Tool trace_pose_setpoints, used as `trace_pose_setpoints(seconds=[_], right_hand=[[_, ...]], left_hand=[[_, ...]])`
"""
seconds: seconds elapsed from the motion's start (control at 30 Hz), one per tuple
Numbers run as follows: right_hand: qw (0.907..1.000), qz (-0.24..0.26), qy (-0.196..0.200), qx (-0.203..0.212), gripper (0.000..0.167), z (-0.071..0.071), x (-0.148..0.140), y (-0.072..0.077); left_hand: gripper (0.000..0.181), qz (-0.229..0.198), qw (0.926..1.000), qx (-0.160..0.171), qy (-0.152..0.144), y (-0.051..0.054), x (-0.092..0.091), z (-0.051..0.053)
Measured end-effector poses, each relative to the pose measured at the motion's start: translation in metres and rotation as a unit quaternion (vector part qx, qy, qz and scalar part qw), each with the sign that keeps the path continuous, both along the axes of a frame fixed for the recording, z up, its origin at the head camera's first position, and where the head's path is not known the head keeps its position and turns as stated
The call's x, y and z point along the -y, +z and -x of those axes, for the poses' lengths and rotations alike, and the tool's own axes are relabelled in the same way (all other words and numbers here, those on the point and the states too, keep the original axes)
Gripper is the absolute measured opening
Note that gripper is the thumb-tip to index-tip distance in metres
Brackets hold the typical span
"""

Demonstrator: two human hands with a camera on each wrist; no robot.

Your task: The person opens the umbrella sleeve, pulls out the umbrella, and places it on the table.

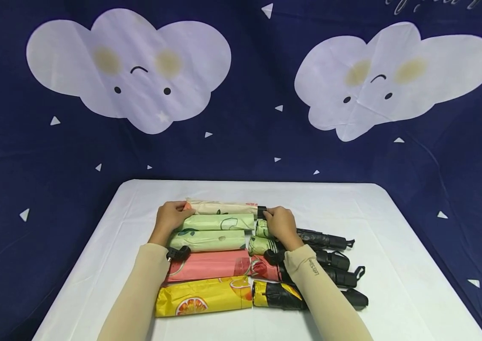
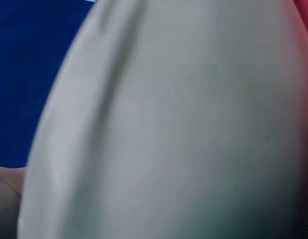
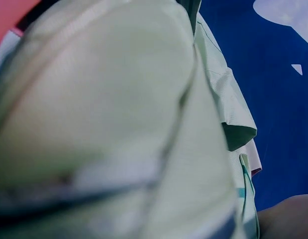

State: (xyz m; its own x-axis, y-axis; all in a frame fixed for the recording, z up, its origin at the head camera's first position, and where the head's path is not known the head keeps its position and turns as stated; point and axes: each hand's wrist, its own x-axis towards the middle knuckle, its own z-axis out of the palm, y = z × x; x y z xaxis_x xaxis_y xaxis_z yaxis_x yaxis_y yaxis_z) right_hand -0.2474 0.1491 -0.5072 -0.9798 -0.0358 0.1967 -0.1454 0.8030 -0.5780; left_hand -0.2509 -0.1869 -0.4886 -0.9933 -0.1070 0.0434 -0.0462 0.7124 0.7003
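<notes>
A folding umbrella in a cream sleeve [image 1: 224,208] lies at the far end of the row. My left hand [image 1: 169,219] grips its left end, and my right hand [image 1: 282,223] pinches the black end at its right. Nearer lie two light green sleeves [image 1: 219,222], a red watermelon sleeve [image 1: 209,265] and a yellow orange-print sleeve [image 1: 204,297], with matching folded umbrellas to their right. My right hand and forearm partly cover these umbrellas. Blurred pale green fabric [image 2: 193,109] fills most of the left wrist view; similar fabric [image 3: 109,99] dominates the right wrist view.
The black handles [image 1: 343,278] of the umbrellas point right. Everything lies on a white-covered table [image 1: 403,284] with rounded far corners. Behind it hangs a dark blue cloth [image 1: 249,156] printed with clouds and small triangles.
</notes>
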Motion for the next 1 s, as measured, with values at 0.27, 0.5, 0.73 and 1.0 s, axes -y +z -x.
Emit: trace_pose_setpoints(seconds=[0.27, 0.5, 0.73, 1.0], right_hand=[[0.9997, 0.004, 0.006, 0.025, 0.030, -0.003, 0.002, -0.002], [0.9997, 0.024, 0.005, -0.008, 0.029, -0.003, 0.002, -0.004], [0.9858, 0.132, -0.005, -0.103, 0.029, 0.000, -0.002, -0.002], [0.9167, 0.376, -0.009, -0.135, 0.034, -0.002, -0.015, 0.034]], left_hand=[[0.050, -0.017, 0.9993, -0.023, 0.025, -0.011, -0.001, -0.005], [0.050, -0.047, 0.9975, -0.029, 0.043, -0.005, -0.003, -0.006], [0.054, -0.141, 0.9871, -0.049, 0.057, 0.011, -0.004, -0.001], [0.061, -0.379, 0.9228, -0.066, 0.027, 0.047, -0.008, -0.004]])
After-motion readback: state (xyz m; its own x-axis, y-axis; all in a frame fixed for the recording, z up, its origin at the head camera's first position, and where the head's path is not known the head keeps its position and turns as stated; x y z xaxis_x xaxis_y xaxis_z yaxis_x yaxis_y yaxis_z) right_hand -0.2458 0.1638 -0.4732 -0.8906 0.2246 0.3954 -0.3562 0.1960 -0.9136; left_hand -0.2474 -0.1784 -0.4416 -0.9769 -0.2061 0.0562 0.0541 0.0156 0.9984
